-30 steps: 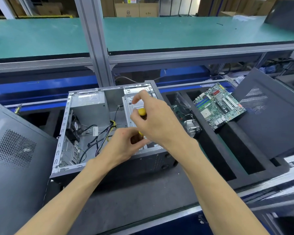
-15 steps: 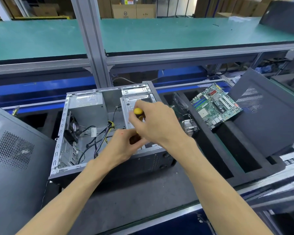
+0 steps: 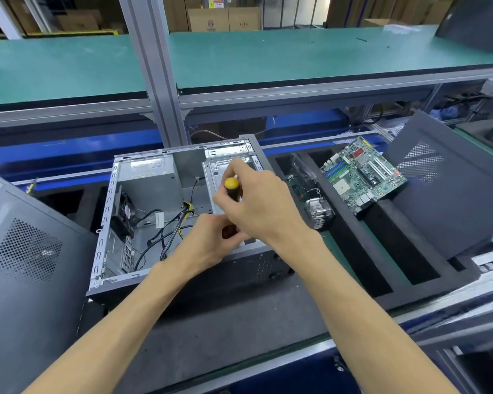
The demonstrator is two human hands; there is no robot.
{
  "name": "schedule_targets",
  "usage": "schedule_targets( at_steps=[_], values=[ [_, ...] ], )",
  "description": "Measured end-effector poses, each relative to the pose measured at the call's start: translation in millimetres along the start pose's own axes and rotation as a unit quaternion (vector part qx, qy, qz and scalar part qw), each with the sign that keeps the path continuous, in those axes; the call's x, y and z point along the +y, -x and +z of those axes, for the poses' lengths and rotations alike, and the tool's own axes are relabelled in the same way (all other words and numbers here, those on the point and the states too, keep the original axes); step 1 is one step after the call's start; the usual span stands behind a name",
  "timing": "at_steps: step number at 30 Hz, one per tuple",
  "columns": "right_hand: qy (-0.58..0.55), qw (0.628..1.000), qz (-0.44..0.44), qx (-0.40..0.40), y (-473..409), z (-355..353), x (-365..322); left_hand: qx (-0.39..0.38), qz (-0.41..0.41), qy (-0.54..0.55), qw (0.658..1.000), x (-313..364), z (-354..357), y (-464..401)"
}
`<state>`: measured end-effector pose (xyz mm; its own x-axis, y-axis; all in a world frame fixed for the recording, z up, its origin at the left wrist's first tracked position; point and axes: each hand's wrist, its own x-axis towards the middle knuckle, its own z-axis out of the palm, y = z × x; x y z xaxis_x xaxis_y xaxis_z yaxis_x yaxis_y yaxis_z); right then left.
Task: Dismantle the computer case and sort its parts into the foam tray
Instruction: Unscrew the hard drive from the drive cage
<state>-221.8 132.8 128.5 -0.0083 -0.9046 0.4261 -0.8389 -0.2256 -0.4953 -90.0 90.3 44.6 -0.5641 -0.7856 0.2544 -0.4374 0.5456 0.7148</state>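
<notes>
labels present, no text legible

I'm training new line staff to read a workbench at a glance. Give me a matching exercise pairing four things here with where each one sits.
Things:
1. circuit board
2. screwdriver
3. fan
4. heatsink

Places:
A. in the right hand
B. inside the computer case, on its left wall
C. in a narrow slot of the foam tray, next to the case
D. tilted across the far end of the tray

Pairs: 1-D, 2-A, 3-B, 4-C
</notes>
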Motion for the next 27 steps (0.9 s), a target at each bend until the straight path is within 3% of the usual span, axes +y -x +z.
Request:
schedule_targets(
  at_steps=[5, 8, 16, 20, 24, 27],
  values=[
    [0.029, 0.999, -0.002, -0.042, 2, -3, 6, -0.033, 0.025, -0.021, 0.999, -3, -10, 6],
    [0.003, 1.000, 0.003, -0.016, 2, -2, 2, -0.039, 0.010, -0.040, 0.998, -2, -11, 10],
    [0.002, 0.998, 0.003, -0.067, -1, -7, 0, -0.036, -0.039, -0.062, 0.997, 0, -13, 4],
    [-0.044, 0.996, 0.037, -0.068, 0, -10, 0, -0.071, -0.028, -0.031, 0.997, 2, -21, 5],
    [-0.078, 0.988, 0.030, -0.131, 2, -9, 2, -0.068, -0.010, -0.026, 0.997, 14, -24, 0],
    [-0.073, 0.991, 0.047, -0.106, 1, -5, 2, -0.089, 0.017, -0.051, 0.995, 16, -23, -6]
  ],
)
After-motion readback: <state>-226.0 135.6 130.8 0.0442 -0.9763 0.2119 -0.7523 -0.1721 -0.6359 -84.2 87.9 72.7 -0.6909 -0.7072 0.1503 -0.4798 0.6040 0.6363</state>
